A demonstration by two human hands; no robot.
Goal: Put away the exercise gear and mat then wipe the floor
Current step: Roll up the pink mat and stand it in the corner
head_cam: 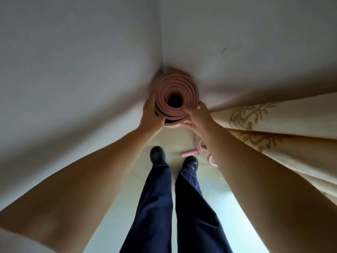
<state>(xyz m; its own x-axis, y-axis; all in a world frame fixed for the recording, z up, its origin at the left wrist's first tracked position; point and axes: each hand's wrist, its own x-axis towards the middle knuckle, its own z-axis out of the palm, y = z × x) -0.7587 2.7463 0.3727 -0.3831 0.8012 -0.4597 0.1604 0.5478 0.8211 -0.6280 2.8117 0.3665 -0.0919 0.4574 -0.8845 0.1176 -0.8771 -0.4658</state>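
Pale floor tiles (156, 187) fill the bottom of the view, and on them stand two legs in dark blue trousers (160, 198) with black shoes (157, 155). Just beside the right shoe a pink exercise tool (197, 149) lies on the floor; the right forearm hides part of it. On the right side hangs a cream curtain (284, 128) with a golden pattern. Both bare arms reach forward from the lower corners. The left hand (150, 114) is wrapped around the left side of the rolled pink mat (176, 92), its fingers closed on the roll. The right hand (198, 115) presses against the right and lower edge of the roll, fingers spread and partly curled. The mat stands upright, its spiral end facing the camera. Behind it two white walls (91, 52) meet in a corner, and the mat is close to this corner.
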